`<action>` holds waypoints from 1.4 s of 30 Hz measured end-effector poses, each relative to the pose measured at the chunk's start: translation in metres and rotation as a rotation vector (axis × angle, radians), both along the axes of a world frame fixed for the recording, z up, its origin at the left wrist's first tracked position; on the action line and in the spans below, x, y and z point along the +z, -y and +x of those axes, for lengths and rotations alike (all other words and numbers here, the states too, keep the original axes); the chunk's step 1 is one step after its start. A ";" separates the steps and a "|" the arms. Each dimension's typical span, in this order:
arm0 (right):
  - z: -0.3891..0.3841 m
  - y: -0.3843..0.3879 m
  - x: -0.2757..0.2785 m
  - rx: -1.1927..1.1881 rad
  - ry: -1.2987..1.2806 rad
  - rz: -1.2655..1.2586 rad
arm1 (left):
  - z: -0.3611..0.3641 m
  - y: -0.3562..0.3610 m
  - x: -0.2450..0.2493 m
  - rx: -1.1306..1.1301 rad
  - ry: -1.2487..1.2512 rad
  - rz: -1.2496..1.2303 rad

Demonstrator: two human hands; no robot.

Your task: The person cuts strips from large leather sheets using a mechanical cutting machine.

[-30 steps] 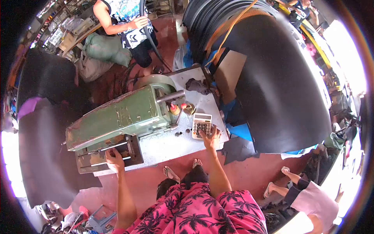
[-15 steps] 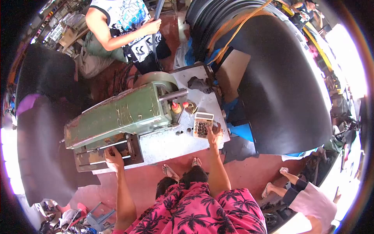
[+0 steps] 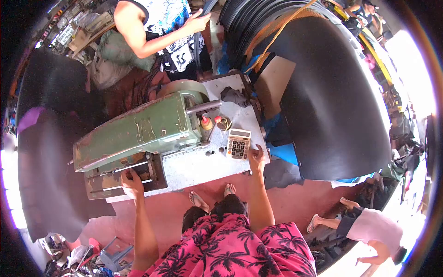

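Note:
My left hand [image 3: 132, 183] rests over the slotted metal bed [image 3: 104, 183] at the front of a green machine [image 3: 134, 131]. Its fingers are curled together, and what they hold, if anything, is hidden. A beige calculator [image 3: 238, 144] with dark keys lies on the white tabletop [image 3: 184, 173]. Just right of the calculator's lower corner is my right hand [image 3: 257, 160], holding nothing, its thumb and fingers apart and bent.
Behind the calculator stand a small yellow bottle with a red cap [image 3: 206, 123] and a dark cloth [image 3: 234, 97]. A big black sheet roll [image 3: 337, 106] borders the table on the right. One person [image 3: 170, 32] stands across the machine; another [image 3: 374, 228] bends at lower right.
My right hand has drawn off the calculator keys to its right side. My left hand stays on the bed. The person across holds a dark strip and has shifted right; the one at lower right bends further.

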State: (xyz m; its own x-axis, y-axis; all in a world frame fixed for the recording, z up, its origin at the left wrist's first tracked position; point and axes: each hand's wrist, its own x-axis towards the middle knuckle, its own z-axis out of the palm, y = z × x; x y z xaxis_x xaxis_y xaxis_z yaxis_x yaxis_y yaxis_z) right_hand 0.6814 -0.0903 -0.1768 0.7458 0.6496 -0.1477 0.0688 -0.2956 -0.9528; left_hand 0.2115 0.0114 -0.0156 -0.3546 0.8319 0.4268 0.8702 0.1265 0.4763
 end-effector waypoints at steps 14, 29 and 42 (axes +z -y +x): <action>-0.004 0.029 0.001 0.120 0.276 -0.001 | 0.012 0.006 0.017 0.044 0.019 -0.106; -0.183 0.373 0.034 0.120 -0.038 -0.631 | -0.014 0.001 -0.013 -0.092 -0.080 -0.016; -0.385 0.494 0.344 0.464 -0.516 -0.153 | -0.013 -0.006 -0.012 -0.176 -0.002 -0.280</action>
